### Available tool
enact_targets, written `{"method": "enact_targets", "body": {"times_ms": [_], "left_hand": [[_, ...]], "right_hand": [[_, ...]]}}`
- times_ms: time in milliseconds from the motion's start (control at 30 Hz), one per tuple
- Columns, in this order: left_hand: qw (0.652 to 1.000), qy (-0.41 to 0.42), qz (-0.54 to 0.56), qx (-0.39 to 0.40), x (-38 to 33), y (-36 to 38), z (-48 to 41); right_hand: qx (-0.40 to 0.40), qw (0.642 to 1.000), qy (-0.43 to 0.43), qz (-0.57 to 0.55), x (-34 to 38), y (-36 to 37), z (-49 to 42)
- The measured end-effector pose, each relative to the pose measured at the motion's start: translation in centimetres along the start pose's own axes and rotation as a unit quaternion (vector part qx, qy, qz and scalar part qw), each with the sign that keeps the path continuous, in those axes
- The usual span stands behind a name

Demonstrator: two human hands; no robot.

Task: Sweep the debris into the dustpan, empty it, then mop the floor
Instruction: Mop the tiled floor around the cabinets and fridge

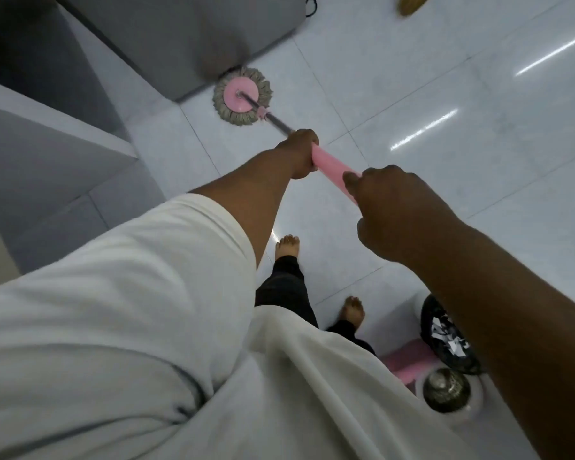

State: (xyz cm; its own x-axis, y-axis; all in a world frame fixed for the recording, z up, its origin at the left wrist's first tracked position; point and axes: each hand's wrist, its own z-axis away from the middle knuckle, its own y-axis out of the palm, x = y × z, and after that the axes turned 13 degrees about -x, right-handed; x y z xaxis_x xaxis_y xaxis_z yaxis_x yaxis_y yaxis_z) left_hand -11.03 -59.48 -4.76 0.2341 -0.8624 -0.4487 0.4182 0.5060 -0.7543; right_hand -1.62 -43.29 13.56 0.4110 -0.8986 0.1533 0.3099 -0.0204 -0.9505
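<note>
Both hands curl round the pink mop handle (332,169) at frame centre: left hand (299,154) higher up-frame, right hand (392,214) below it. Shaft runs up-left to the round mop head (242,96), flat on the white tiled floor (445,94) beside a grey cabinet (180,38). Mop bucket (445,390) at lower right.
</note>
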Motion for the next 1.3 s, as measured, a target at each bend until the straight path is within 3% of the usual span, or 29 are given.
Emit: {"method": "enact_targets", "body": {"times_ms": [167, 333, 967, 1300], "left_hand": [[0.999, -0.004, -0.031, 0.006, 1.1, -1.9, -2.8], [0.996, 0.018, -0.083, 0.033, -0.5, -0.7, -1.9], [0.993, 0.094, -0.043, 0.06, -16.5, 16.3, 17.9], [0.995, 0.086, -0.034, 0.037, -15.1, 15.0, 15.2]], "right_hand": [[-0.018, 1.0, 0.018, -0.012, 0.3, 1.0, -3.8], [-0.016, 1.0, 0.018, -0.015, -0.8, 1.3, -1.4], [0.006, 0.998, 0.058, 0.008, -10.2, 1.6, 27.2], [0.008, 0.999, 0.041, 0.002, -9.9, 1.5, 23.8]]}}
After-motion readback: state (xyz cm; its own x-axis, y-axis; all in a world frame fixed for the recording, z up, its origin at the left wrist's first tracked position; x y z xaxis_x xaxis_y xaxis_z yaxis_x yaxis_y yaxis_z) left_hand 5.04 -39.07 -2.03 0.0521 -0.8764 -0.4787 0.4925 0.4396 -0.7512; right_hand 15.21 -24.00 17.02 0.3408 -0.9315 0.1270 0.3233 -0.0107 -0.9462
